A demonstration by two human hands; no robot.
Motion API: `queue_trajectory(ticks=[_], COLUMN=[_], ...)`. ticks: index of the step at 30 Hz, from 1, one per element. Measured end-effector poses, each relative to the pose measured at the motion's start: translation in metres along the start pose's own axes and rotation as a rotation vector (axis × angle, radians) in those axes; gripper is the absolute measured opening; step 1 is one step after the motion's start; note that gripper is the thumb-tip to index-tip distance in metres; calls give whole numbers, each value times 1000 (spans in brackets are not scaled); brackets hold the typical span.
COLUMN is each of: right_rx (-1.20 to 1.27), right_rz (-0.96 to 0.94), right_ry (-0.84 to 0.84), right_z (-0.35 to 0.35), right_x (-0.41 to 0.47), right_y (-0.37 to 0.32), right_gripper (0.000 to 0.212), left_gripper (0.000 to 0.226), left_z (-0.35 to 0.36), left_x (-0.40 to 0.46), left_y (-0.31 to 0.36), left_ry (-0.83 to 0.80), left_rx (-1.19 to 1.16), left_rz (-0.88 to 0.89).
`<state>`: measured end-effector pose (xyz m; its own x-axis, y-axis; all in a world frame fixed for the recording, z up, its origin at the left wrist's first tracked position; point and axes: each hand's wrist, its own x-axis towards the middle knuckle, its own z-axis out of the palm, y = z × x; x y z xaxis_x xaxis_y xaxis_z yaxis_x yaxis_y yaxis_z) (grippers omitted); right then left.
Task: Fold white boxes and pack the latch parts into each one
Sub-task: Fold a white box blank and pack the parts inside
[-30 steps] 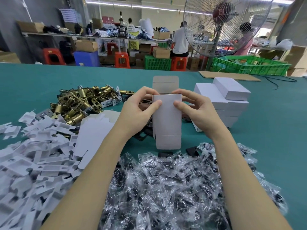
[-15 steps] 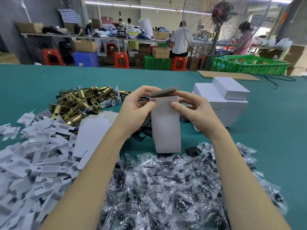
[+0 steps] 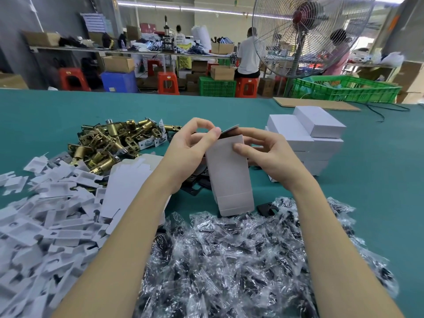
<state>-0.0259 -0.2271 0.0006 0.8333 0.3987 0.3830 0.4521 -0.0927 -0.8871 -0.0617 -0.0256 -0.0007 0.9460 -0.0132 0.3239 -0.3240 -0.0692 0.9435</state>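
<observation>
A white box [image 3: 230, 177] stands upright at the middle of the green table, its bottom end near the plastic bags. My left hand [image 3: 190, 150] holds its upper left corner, thumb against the top edge where the lid flap is folded over. My right hand [image 3: 270, 157] grips the box's right side, thumb pressed on the front face. Brass latch parts [image 3: 107, 143] lie heaped to the left. Flat unfolded box blanks [image 3: 130, 182] lie under my left forearm.
White paper inserts [image 3: 46, 214] are piled at the left. Clear bags of black parts [image 3: 229, 260] fill the near middle. Finished white boxes [image 3: 307, 138] are stacked to the right. Black plates [image 3: 197, 182] lie behind the box. A green crate [image 3: 344, 88] and a fan [image 3: 307, 35] stand beyond the table.
The lid flap, upright a second ago, has been folded down over the box's top. My left fingers have curled up at the top corner. The box has tilted slightly.
</observation>
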Motion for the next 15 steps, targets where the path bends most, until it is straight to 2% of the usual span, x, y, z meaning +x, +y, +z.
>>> queue_trajectory(ticks=[15], right_rx=[-13], right_rz=[21], right_ry=[-88], right_z=[-2], right_x=[0], right_y=[-6], right_gripper=[32], left_gripper=[27], left_z=[-8], left_x=[-1], left_y=[7], left_ry=[-48], left_rx=[-47], left_rz=[-81])
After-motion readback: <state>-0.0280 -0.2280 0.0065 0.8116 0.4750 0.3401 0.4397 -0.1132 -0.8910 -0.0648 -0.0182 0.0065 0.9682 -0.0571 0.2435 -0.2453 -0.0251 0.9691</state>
